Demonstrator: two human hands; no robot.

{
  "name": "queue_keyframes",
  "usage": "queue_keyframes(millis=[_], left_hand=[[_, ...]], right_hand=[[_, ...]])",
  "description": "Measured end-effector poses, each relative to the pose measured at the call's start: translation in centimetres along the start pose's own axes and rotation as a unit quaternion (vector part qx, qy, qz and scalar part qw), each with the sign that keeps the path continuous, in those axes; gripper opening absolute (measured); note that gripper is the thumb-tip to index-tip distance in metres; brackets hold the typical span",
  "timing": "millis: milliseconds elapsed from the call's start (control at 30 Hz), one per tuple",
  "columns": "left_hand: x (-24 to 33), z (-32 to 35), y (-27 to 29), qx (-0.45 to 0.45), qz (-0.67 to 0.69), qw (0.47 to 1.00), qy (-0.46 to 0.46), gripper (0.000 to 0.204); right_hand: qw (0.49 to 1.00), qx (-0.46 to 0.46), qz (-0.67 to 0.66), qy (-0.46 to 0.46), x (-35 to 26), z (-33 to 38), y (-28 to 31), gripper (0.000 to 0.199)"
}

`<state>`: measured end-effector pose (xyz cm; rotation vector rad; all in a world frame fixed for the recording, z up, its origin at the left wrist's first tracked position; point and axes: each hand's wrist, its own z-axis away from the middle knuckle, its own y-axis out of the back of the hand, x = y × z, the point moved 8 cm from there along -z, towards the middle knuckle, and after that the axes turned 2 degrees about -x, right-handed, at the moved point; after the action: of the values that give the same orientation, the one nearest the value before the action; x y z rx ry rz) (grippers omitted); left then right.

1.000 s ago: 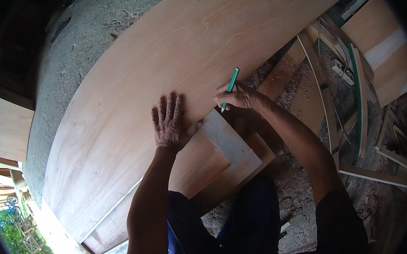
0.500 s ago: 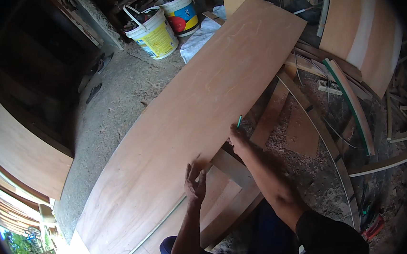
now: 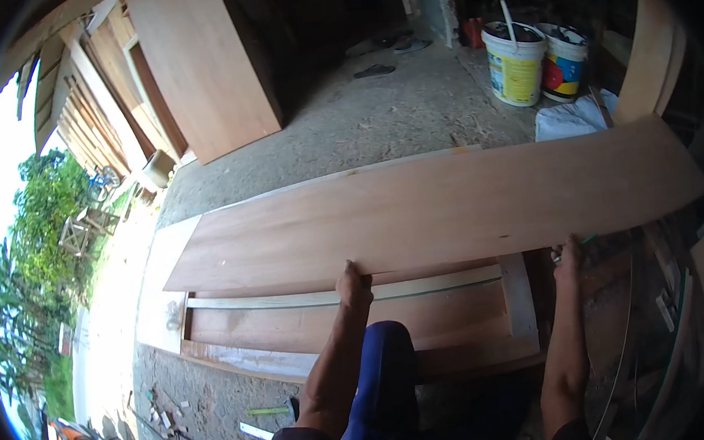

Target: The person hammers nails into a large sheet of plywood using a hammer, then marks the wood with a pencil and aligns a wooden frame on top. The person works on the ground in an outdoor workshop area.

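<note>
A long reddish-brown plywood sheet [image 3: 417,206] stretches across in front of me, its near edge in both hands. My left hand [image 3: 354,286] is closed on that edge left of the middle, thumb on top and fingers under the wood. Farther right, my right hand [image 3: 568,257] grips the same edge. A thin green stick, perhaps a pencil, [image 3: 589,239] pokes out beside the right hand's fingers. Beneath the sheet lies a wooden panel frame [image 3: 517,306] with a pale lengthwise strip [image 3: 407,288], partly covered.
Two buckets, one yellow-labelled [image 3: 515,70] and one blue-labelled [image 3: 563,63], stand far right near a white sack [image 3: 569,118]. Another plywood board [image 3: 204,74] leans at the back left. Wood scraps [image 3: 179,436] and a square tool [image 3: 268,411] lie near left; curved strips [image 3: 683,334] are at right.
My view has swung left. My left hand, open beside the sheet before, is now closed on its near edge. The sheet appears shifted over the frame, showing more of it.
</note>
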<state>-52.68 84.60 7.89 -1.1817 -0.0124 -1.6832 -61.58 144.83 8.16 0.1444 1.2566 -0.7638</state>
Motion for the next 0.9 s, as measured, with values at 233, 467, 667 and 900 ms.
queue_keyframes(millis=[233, 467, 667, 900], left_hand=[[7.4, 7.0, -5.7, -0.064, -0.01, 0.995, -0.082, 0.037], [14.9, 2.2, 4.2, -0.102, -0.696, 0.538, -0.465, 0.04], [13.8, -1.3, 15.4, -0.034, -0.78, 0.468, -0.413, 0.035], [5.7, 4.9, 15.4, -0.058, -0.794, 0.494, -0.351, 0.034]], right_hand=[[1.0, -0.015, 0.014, 0.0, -0.4, -0.8, 2.1, 0.02], [0.99, 0.025, -0.079, -0.116, 6.5, 13.5, -6.3, 0.021], [0.985, -0.05, -0.029, -0.163, 11.5, 22.1, -11.6, 0.028], [0.968, -0.098, 0.122, -0.194, 15.0, 23.3, -3.6, 0.04]])
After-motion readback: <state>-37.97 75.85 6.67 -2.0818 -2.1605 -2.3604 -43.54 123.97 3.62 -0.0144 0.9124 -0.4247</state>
